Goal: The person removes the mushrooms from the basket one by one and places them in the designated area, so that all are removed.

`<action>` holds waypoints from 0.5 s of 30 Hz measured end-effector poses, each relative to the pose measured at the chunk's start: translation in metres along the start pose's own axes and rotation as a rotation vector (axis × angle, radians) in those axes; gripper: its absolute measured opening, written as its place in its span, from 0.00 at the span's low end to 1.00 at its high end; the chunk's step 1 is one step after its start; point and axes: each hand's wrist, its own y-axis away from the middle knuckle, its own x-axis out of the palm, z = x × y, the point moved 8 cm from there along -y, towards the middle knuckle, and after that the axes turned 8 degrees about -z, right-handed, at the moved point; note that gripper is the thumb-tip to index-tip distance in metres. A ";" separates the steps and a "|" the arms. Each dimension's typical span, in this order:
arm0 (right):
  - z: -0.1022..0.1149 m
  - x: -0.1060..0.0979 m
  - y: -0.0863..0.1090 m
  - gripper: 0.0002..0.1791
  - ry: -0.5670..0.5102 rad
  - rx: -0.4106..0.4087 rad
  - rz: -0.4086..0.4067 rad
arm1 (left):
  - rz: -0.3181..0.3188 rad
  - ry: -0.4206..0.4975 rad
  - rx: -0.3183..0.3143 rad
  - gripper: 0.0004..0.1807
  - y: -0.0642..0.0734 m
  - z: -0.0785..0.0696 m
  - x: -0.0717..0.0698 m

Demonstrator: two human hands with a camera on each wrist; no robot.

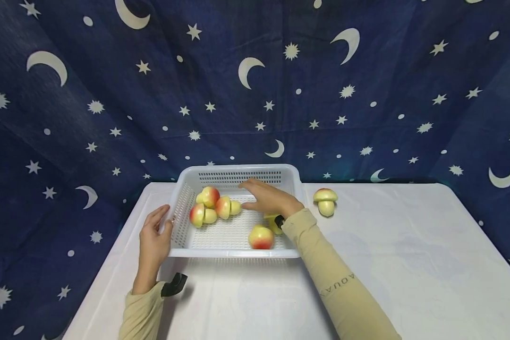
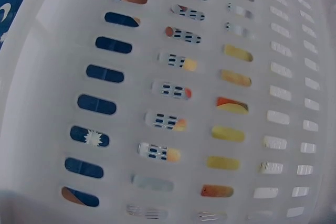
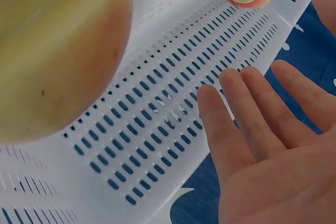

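A white plastic basket (image 1: 233, 253) holds several toy mushrooms with red-yellow caps. Three of them, including a mushroom (image 1: 228, 208) near the middle, cluster in its left half. At the front right lies another mushroom (image 1: 261, 236); beside it a yellow mushroom (image 1: 274, 225) is partly hidden by my right wrist. My right hand (image 1: 268, 197) hovers over the basket with fingers spread, holding nothing; its fingers (image 3: 252, 114) look extended in the right wrist view. My left hand (image 1: 155, 238) is against the basket's left side, fingers relaxed. The left wrist view shows only the slotted basket wall (image 2: 47, 77) up close.
One more mushroom (image 1: 325, 202) stands upside down on the white-covered table (image 1: 408, 264), right of the basket. Behind the table hangs a dark blue cloth (image 1: 221, 137) with moons and stars. The basket sits near the table's back edge.
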 end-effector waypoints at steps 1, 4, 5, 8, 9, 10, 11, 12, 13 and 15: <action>-0.001 0.000 -0.001 0.33 0.002 0.007 0.003 | 0.001 0.003 0.002 0.24 0.000 0.000 0.001; -0.002 0.002 -0.004 0.34 0.003 0.026 0.015 | 0.005 0.008 0.011 0.24 0.000 0.000 0.002; -0.002 0.003 -0.005 0.34 -0.001 0.023 0.018 | 0.001 0.008 0.014 0.24 0.000 0.000 0.001; 0.000 0.007 -0.010 0.35 -0.015 0.008 0.029 | -0.010 0.008 0.017 0.24 0.000 0.000 -0.002; 0.001 0.009 -0.011 0.35 -0.022 0.003 0.034 | -0.013 0.010 0.016 0.24 0.000 0.000 -0.002; 0.001 0.010 -0.012 0.35 -0.028 0.001 0.037 | -0.012 0.012 0.016 0.24 0.000 0.001 -0.002; 0.001 0.011 -0.013 0.35 -0.029 0.001 0.040 | -0.011 0.011 0.015 0.24 0.000 0.001 -0.002; 0.001 0.013 -0.014 0.35 -0.031 0.005 0.043 | -0.010 0.012 0.015 0.24 0.000 0.001 -0.002; 0.000 0.014 -0.015 0.35 -0.034 0.008 0.044 | -0.010 0.013 0.016 0.24 0.000 0.002 -0.002; 0.000 0.015 -0.016 0.35 -0.034 0.013 0.044 | -0.007 0.009 0.014 0.24 0.000 0.002 0.000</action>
